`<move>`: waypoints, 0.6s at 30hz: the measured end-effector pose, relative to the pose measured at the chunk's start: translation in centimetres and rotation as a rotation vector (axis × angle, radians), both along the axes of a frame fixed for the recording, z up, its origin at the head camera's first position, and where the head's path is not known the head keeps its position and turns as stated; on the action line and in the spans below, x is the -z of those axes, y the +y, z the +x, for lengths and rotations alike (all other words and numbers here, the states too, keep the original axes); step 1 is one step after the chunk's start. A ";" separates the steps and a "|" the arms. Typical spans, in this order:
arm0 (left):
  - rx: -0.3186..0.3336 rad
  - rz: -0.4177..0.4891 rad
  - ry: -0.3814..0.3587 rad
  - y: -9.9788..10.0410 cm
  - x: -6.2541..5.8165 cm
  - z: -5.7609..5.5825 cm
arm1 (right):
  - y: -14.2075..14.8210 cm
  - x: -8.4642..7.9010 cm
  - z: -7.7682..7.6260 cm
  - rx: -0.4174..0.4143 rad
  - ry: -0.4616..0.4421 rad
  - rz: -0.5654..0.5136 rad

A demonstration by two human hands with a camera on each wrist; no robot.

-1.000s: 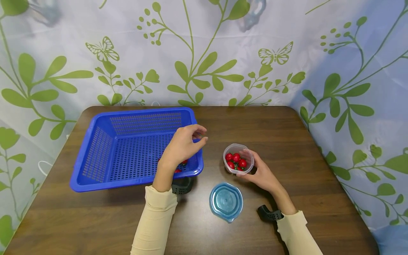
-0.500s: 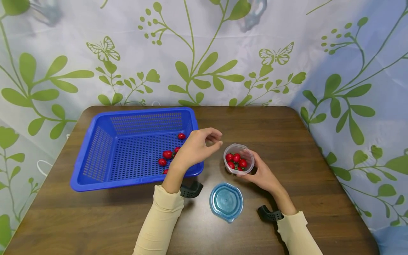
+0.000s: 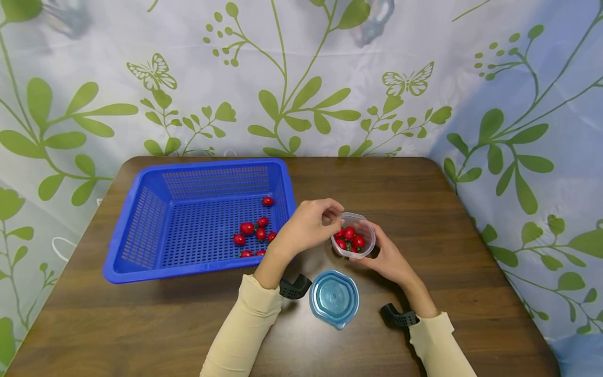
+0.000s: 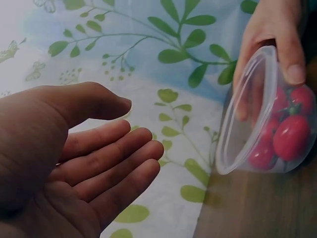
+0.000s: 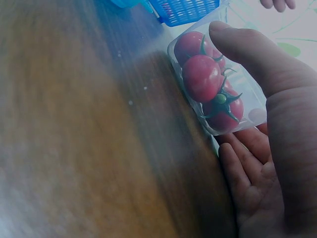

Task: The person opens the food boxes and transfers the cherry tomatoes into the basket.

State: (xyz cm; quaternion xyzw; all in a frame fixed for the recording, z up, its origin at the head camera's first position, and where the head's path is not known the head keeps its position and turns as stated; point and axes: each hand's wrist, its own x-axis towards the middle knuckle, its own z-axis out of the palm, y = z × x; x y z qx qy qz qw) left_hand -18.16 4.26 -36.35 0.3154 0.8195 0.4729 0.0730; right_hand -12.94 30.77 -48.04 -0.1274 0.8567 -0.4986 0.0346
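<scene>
My right hand (image 3: 388, 254) grips a small clear plastic container (image 3: 365, 228), thumb on one side and fingers on the other. Several cherry tomatoes (image 5: 201, 78) with green stems lie inside it. My left hand (image 3: 308, 225) hovers just left of the container's rim, overlapping it in the head view. In the left wrist view, the left hand's fingers (image 4: 114, 171) are loosely bent, thumb apart from them, and no object shows between. A blue translucent lid (image 3: 334, 298) lies on the table in front of the container.
A blue perforated basket (image 3: 198, 272) stands on the left of the wooden table (image 3: 165, 324), with several more cherry tomatoes (image 3: 247, 228) toward its right side. Behind the table hangs a leaf-patterned cloth (image 3: 245, 78). Each wrist wears a dark band.
My left hand has moved right from over the basket to the container's rim, uncovering tomatoes in the basket. The right hand and container have stayed put.
</scene>
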 end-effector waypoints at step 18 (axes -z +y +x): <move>0.103 -0.128 0.064 3.5 1.9 1.0 | 0.1 -0.3 0.3 0.038 -0.026 0.052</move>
